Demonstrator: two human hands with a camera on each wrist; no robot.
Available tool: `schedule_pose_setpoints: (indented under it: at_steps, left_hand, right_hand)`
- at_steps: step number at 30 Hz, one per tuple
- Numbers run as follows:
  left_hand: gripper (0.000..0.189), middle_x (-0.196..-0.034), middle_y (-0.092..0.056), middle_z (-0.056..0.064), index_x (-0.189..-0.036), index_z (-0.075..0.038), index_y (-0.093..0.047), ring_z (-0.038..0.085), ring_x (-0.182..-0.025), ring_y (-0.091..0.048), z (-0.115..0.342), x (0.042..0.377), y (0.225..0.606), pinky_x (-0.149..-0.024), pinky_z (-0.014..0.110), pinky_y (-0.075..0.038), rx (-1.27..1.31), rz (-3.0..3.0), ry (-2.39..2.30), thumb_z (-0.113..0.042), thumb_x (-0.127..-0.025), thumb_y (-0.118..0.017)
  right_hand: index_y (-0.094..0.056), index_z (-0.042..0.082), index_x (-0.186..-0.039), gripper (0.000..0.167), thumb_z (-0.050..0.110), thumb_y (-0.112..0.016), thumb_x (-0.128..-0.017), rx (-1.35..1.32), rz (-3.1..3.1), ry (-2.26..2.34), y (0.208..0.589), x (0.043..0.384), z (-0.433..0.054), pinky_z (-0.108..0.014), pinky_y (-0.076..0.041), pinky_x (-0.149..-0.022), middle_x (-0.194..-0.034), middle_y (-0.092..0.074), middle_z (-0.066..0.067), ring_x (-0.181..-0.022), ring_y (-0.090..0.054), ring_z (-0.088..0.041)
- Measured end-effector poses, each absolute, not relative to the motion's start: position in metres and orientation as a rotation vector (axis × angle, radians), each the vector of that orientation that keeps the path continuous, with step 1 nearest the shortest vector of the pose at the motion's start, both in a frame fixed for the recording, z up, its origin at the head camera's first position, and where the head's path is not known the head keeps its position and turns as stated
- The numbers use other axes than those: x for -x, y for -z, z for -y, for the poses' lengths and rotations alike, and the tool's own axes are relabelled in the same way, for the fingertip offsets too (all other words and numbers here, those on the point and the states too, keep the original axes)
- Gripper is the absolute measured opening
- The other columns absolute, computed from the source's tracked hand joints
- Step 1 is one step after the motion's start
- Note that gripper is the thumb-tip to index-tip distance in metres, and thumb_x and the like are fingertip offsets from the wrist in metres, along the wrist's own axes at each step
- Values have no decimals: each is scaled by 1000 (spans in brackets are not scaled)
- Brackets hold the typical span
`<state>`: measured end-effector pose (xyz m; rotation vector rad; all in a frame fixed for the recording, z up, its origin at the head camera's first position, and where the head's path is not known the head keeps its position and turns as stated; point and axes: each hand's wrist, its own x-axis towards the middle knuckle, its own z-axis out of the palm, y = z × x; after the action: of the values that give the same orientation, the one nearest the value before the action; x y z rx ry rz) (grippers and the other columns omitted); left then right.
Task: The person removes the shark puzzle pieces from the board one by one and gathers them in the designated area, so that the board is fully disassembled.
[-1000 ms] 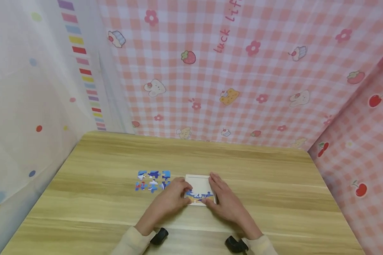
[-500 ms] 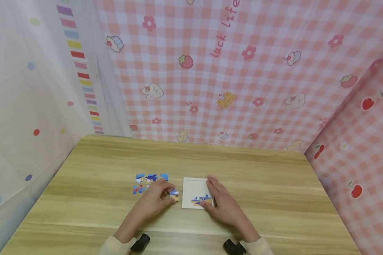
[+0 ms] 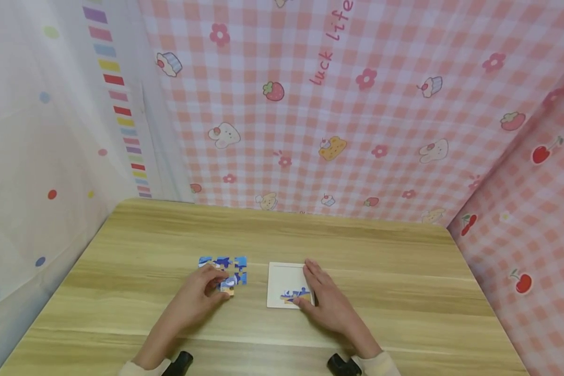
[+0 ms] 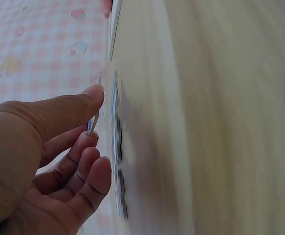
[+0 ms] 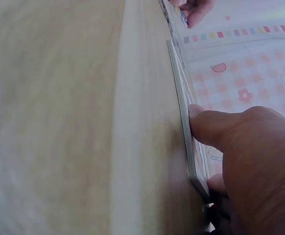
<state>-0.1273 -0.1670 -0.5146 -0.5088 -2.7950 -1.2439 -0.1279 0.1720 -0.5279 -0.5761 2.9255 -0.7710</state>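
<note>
My left hand pinches a blue, white and orange jigsaw piece between thumb and fingertips, low over the table. In the left wrist view the piece appears edge-on, the other fingers curled beneath the thumb. Loose jigsaw pieces lie in rows just beyond this hand, some hidden by it. My right hand rests at the right side of a white puzzle tray, fingers extended along its edge. Its thumb presses near joined blue and orange pieces inside the tray; the right wrist view shows that thumb on top.
The wooden table carries both groups. Bare wood separates the loose pieces from the tray. A pink checked cloth hangs behind the table, with more cloth at both sides. A black strap mount sits at the right wrist.
My left hand has lifted a jigsaw piece from the tray's lower left and carried it left to the loose pieces. The right hand stays at the tray. The head view has shifted slightly.
</note>
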Motion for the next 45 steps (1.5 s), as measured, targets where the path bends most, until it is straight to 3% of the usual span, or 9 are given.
schedule_pose_setpoints:
  at_steps: [15,34,45]
  left_hand:
    - [35,-85,-56,-2,-111,0,-74,8,-75,-48,209,113,510,-64,22,-47,518,2783,1131,-7,-78,-85]
    - [35,-100,-62,1,-114,0,-73,9,-80,-51,219,107,507,-68,22,-49,464,2894,1082,-8,-81,-83]
    - [36,-91,-57,-1,-115,-3,-74,10,-77,-48,212,108,498,-65,22,-45,433,2884,1017,-11,-82,-84]
  right_hand:
    - [-32,4,-159,81,49,-63,-98,563,-2917,767,529,128,-172,-50,-24,-126,-171,-22,-5,-159,-20,-26]
    - [-32,2,-159,81,48,-62,-99,575,-2913,791,530,127,-169,-52,-22,-126,-171,-22,-7,-159,-20,-29]
    - [-30,3,-159,82,48,-63,-99,580,-2912,763,528,128,-171,-50,-23,-126,-172,-20,-6,-159,-19,-27]
